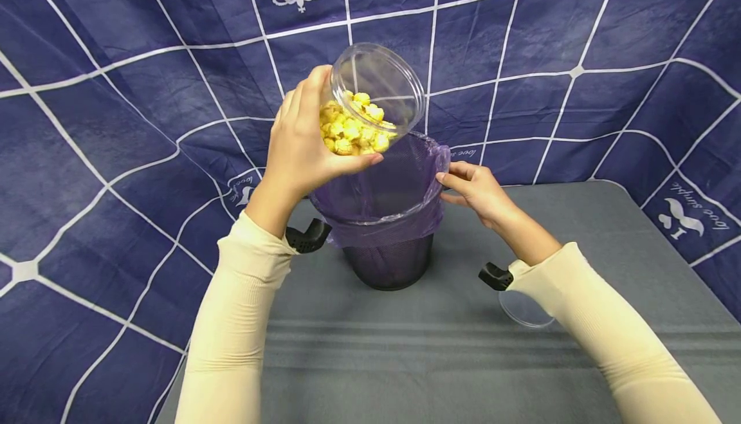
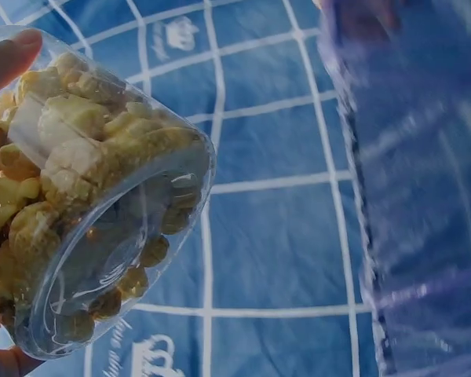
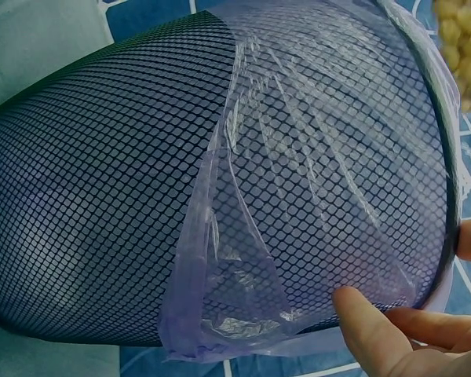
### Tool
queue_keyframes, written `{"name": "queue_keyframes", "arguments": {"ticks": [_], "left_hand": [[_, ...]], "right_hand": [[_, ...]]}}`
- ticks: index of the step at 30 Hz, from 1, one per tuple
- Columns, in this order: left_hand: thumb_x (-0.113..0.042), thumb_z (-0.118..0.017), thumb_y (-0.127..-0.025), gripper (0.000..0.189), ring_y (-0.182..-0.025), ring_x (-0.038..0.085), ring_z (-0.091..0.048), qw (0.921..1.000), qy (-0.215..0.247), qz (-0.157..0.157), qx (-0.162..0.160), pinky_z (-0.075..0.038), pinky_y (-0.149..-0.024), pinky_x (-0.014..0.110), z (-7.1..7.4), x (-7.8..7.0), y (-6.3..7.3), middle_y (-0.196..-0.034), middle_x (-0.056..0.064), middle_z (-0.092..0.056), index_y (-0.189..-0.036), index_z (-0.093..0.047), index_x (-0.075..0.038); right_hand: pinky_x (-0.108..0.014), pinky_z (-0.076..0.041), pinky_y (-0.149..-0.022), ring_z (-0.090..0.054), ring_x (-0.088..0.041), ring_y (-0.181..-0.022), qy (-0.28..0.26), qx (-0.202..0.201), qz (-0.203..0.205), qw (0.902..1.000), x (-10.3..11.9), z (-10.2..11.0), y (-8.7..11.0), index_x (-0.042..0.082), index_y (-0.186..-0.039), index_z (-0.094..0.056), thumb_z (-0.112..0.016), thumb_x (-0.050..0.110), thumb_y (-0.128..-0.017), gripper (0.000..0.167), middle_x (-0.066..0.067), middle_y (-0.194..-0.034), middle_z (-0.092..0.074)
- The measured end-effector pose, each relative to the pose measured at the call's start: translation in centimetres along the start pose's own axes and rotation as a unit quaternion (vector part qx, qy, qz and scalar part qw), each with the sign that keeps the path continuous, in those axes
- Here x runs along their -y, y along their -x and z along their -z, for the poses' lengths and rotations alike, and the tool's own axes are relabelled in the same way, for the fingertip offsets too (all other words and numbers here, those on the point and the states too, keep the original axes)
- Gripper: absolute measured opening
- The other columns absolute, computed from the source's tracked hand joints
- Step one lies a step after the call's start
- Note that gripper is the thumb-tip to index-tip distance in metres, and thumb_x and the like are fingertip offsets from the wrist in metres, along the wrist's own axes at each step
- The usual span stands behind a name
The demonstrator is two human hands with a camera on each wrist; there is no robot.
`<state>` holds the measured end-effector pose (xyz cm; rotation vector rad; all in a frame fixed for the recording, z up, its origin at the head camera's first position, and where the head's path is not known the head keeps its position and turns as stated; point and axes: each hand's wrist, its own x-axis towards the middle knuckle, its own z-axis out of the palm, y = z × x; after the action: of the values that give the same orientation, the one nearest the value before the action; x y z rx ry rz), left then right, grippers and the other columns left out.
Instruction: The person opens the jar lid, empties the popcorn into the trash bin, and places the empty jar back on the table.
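Observation:
My left hand grips a clear plastic jar, tilted with its open mouth toward the upper right. Yellow popcorn lies along its lower side, and more shows through the wall and bottom in the left wrist view. Below and just right of the jar stands a black mesh trash bin, upright, lined with a thin purple trash bag folded over the rim. At the bin's right side, my right hand pinches the bagged rim, with the thumb outside in the right wrist view.
A round clear lid lies on the grey tabletop, partly behind the right sleeve. Blue cloth with white lines hangs behind and beside the table. Black wrist mounts stick out from both sleeves.

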<state>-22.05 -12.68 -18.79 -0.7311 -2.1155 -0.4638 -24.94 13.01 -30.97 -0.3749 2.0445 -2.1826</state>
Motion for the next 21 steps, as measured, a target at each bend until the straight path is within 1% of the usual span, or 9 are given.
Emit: {"name": "queue_keyframes", "arguments": {"ticks": [3, 5, 7, 9, 13, 14, 16, 18, 21], "left_hand": [[-0.063, -0.072, -0.052, 0.105, -0.111, 0.026, -0.043, 0.9966, -0.036, 0.038, 0.064, -0.034, -0.092, 0.04, -0.4, 0.8, -1.2, -0.123, 0.01, -0.047, -0.133, -0.032, -0.008], [-0.063, -0.071, -0.053, 0.106, -0.113, 0.027, -0.041, 0.9906, -0.062, 0.052, 0.11, -0.034, -0.092, 0.041, -0.7, 1.2, -2.0, -0.125, 0.009, -0.046, -0.134, -0.03, -0.01], [-0.064, -0.071, -0.053, 0.106, -0.113, 0.028, -0.041, 0.9833, -0.084, 0.057, 0.151, -0.033, -0.091, 0.043, -1.0, 1.7, -2.7, -0.125, 0.009, -0.045, -0.135, -0.029, -0.011], [-0.064, -0.071, -0.053, 0.108, -0.113, 0.03, -0.04, 0.9738, -0.103, 0.058, 0.194, -0.032, -0.091, 0.045, -1.3, 2.2, -3.3, -0.125, 0.009, -0.044, -0.136, -0.026, -0.012], [-0.065, -0.07, -0.053, 0.113, -0.117, 0.033, -0.036, 0.9496, -0.147, 0.049, 0.273, -0.031, -0.09, 0.049, -1.7, 3.1, -4.1, -0.131, 0.011, -0.039, -0.139, -0.02, -0.013], [-0.065, -0.07, -0.054, 0.114, -0.118, 0.034, -0.035, 0.9437, -0.156, 0.045, 0.288, -0.03, -0.09, 0.05, -1.7, 3.4, -4.3, -0.133, 0.011, -0.038, -0.14, -0.018, -0.013], [-0.064, -0.071, -0.054, 0.114, -0.118, 0.035, -0.034, 0.935, -0.172, 0.035, 0.308, -0.03, -0.089, 0.051, -1.8, 3.8, -4.5, -0.134, 0.012, -0.036, -0.14, -0.018, -0.012], [-0.06, -0.073, -0.054, 0.113, -0.117, 0.037, -0.034, 0.9289, -0.183, 0.023, 0.321, -0.03, -0.088, 0.052, -1.9, 4.1, -4.6, -0.134, 0.014, -0.036, -0.14, -0.019, -0.011], [-0.054, -0.076, -0.054, 0.112, -0.116, 0.039, -0.035, 0.9223, -0.2, -0.003, 0.331, -0.029, -0.087, 0.053, -2.1, 4.4, -4.8, -0.131, 0.016, -0.038, -0.139, -0.021, -0.007]], "right_hand": [[-0.034, -0.045, -0.084, -0.053, -0.013, -0.101, -0.002, 0.002, -0.002, 1.0, 0.0, 0.0, 0.0, -0.012, -0.126, -0.041, -0.055, 0.014, -0.089, 0.047, -0.024, -0.122, -0.044], [-0.034, -0.045, -0.085, -0.052, -0.013, -0.101, -0.002, 0.003, -0.002, 1.0, -0.1, 0.0, -0.1, -0.012, -0.126, -0.041, -0.055, 0.014, -0.089, 0.047, -0.025, -0.123, -0.043], [-0.034, -0.044, -0.085, -0.052, -0.013, -0.101, -0.002, 0.004, -0.002, 1.0, 0.0, 0.0, 0.0, -0.012, -0.126, -0.041, -0.055, 0.014, -0.089, 0.048, -0.023, -0.122, -0.044], [-0.034, -0.044, -0.085, -0.051, -0.013, -0.102, -0.002, 0.004, -0.001, 1.0, 0.0, 0.0, 0.0, -0.013, -0.126, -0.041, -0.055, 0.014, -0.089, 0.048, -0.02, -0.12, -0.045], [-0.034, -0.044, -0.085, -0.05, -0.014, -0.103, -0.002, 0.005, 0.003, 1.0, 0.0, -0.1, 0.1, -0.013, -0.125, -0.042, -0.055, 0.013, -0.089, 0.047, -0.014, -0.115, -0.045], [-0.034, -0.045, -0.085, -0.05, -0.015, -0.103, -0.003, 0.006, 0.003, 1.0, 0.0, -0.1, 0.0, -0.013, -0.125, -0.042, -0.055, 0.013, -0.089, 0.046, -0.014, -0.115, -0.044], [-0.034, -0.045, -0.085, -0.049, -0.015, -0.104, -0.002, 0.007, 0.004, 1.0, 0.0, -0.1, 0.0, -0.013, -0.125, -0.042, -0.055, 0.013, -0.089, 0.046, -0.014, -0.115, -0.044], [-0.034, -0.045, -0.085, -0.049, -0.015, -0.104, 0.0, 0.007, 0.006, 1.0, -0.1, -0.1, 0.0, -0.013, -0.125, -0.042, -0.054, 0.013, -0.089, 0.046, -0.014, -0.116, -0.043], [-0.035, -0.044, -0.085, -0.049, -0.015, -0.105, 0.0, 0.004, 0.006, 1.0, -0.1, 0.0, 0.0, -0.013, -0.125, -0.042, -0.054, 0.013, -0.089, 0.046, -0.014, -0.117, -0.043]]}}
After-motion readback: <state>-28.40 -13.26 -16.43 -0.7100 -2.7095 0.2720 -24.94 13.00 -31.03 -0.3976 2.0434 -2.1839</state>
